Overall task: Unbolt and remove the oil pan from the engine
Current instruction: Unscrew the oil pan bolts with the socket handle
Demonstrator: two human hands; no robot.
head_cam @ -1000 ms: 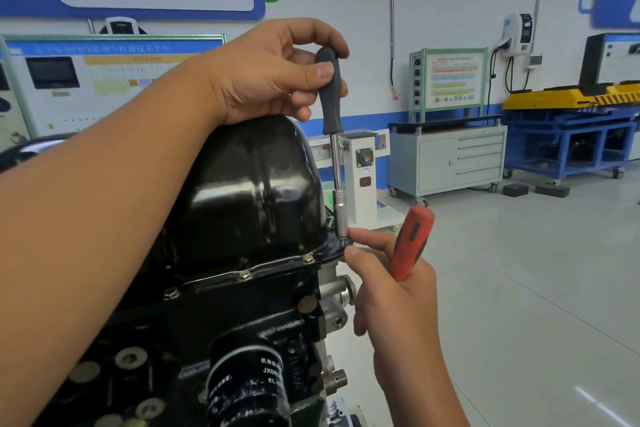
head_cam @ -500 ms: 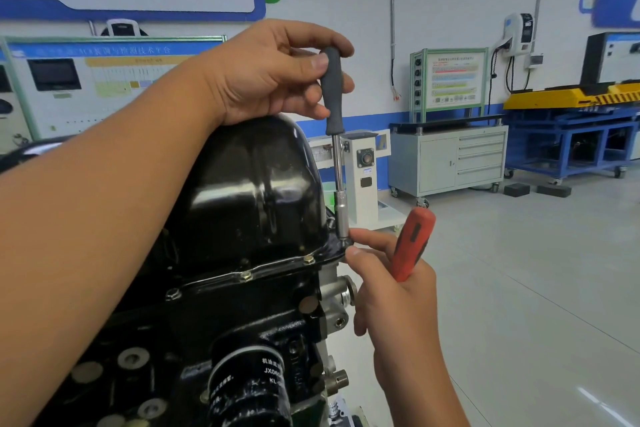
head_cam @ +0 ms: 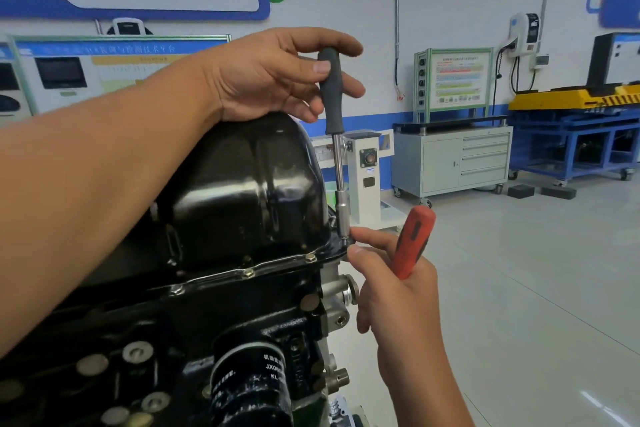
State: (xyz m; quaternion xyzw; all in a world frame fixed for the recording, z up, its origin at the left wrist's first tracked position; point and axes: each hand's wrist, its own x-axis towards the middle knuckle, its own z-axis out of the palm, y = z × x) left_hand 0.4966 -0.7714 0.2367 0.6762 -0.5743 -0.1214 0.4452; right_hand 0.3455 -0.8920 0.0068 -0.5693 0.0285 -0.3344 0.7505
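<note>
Engine (head_cam: 214, 329), black and upside down, fills the lower left, with the glossy oil pan (head_cam: 242, 191) bolted on top at about 9 o'clock from centre. The left hand (head_cam: 273, 80) grips the grey handle of a socket driver (head_cam: 333, 94), which stands upright with its socket on a bolt at the pan's flange corner. At 5 o'clock from that socket, the right hand (head_cam: 391, 284) holds a red-handled tool (head_cam: 414, 241) in curled fingers, its forefinger and thumb touching the socket's base. Flange bolts (head_cam: 248, 273) show along the near edge.
</note>
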